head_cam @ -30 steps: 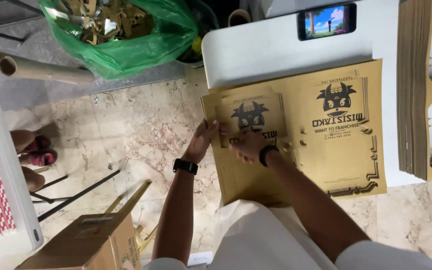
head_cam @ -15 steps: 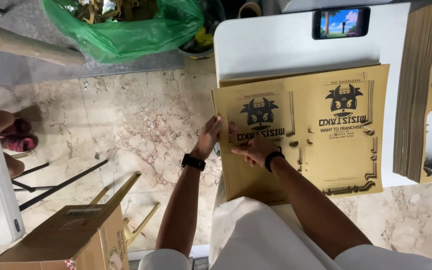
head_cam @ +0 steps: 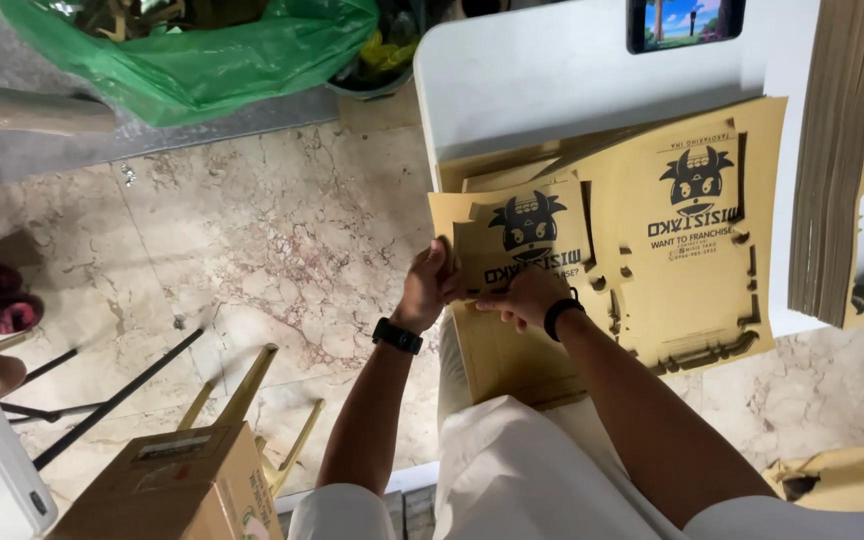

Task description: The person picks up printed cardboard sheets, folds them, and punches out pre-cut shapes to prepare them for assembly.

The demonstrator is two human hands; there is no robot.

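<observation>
Cardboard blank [head_cam: 512, 300], yellow-brown with a black printed figure, lies over my lap and the near edge of the white table [head_cam: 552, 90], and I have both hands on it. My left hand [head_cam: 428, 288] curls around its left edge, fingers clamped on the card, a black watch at the wrist. My right hand [head_cam: 522, 298] presses down on the panel, fingers bunched together, pinching at a fold. Beside it lie more printed blanks [head_cam: 697, 260], and a stack of flat card [head_cam: 842, 160] stands at the right. A phone [head_cam: 685, 22] rests on the table's far edge; a green bag [head_cam: 192, 50] and a brown box [head_cam: 177, 490] sit on the marble floor.
</observation>
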